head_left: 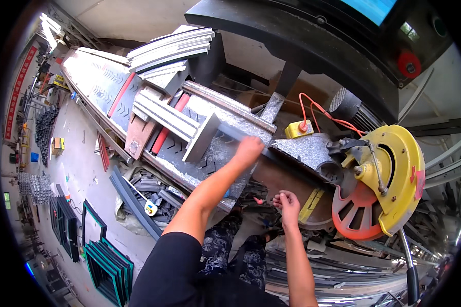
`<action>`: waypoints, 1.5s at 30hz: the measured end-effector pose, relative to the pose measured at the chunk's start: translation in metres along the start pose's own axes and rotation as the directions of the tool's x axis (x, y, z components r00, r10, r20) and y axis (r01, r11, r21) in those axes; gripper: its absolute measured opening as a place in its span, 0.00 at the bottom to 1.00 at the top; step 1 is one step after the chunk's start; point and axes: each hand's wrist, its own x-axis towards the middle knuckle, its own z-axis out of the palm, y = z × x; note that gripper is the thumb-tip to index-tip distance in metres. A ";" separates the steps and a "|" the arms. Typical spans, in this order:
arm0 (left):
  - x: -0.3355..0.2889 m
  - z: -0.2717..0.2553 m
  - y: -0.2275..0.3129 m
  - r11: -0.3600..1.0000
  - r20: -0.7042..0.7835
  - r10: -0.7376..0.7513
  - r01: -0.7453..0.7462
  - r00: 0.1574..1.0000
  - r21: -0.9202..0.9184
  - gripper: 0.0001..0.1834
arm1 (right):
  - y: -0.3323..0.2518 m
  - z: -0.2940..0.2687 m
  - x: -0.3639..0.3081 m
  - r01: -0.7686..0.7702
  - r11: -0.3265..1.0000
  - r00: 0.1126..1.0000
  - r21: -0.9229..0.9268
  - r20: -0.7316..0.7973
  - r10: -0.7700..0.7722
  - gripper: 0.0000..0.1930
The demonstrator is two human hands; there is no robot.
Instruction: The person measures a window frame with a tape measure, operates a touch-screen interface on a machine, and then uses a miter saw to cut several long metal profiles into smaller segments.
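Note:
My left hand [250,150] is closed over a grey metal profile [230,132] lying along the saw's bench. The profile's far end reaches toward an upright grey stop plate [202,137]; the fingers' undersides are hidden. Lower and to the right, my right hand [288,204] is raised in the air with its fingers curled in, and nothing shows in it. To its right stands a cut-off saw with a yellow blade guard [397,174] and an orange-red slotted lower guard [357,212]. The dark saw fence [305,166] lies between my left hand and the guard.
White profiles [171,48] are stacked on the bench, with more [166,112] by the stop plate. A black handle [413,284] hangs below the saw. Offcuts [159,192] lie on the floor at left, near dark green frames [107,268]. A dark screen housing [292,30] overhangs the back.

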 end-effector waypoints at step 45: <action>0.022 -0.011 0.001 0.998 0.223 0.050 -0.042 0.974 -0.041 0.18 | -0.033 -0.005 0.096 -0.217 0.953 0.939 0.213 -0.222 0.264 0.11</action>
